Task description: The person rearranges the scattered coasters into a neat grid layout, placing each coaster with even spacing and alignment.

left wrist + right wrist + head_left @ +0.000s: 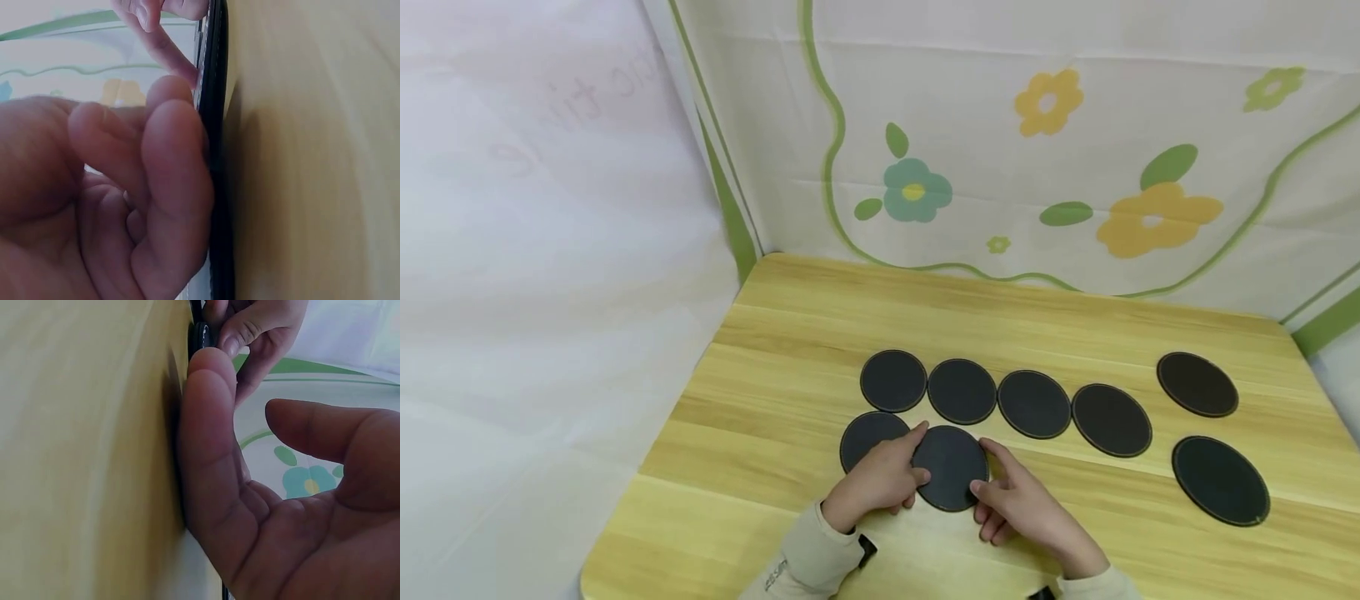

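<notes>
A round black coaster (951, 468) with a stitched border lies flat on the wooden table between both hands. My left hand (883, 475) touches its left edge with index finger and thumb, the other fingers bent beneath. At its right edge, my right hand (1018, 500) touches with its index fingertip and has its thumb near the lower rim. The right wrist view shows the right thumb (306, 428) standing apart from the fingers. Beside this disc, a second coaster (872, 437) is partly covered by the left hand. In the left wrist view, the coaster's dark edge (219, 81) runs behind the fingers.
Behind the hands, several matching coasters (962, 392) form a row, edges close together. Two more, a far coaster (1197, 384) and a near coaster (1221, 481), lie at the right. A flower-printed cloth (970, 125) borders the table's (752, 400) back; white cloth hangs at left.
</notes>
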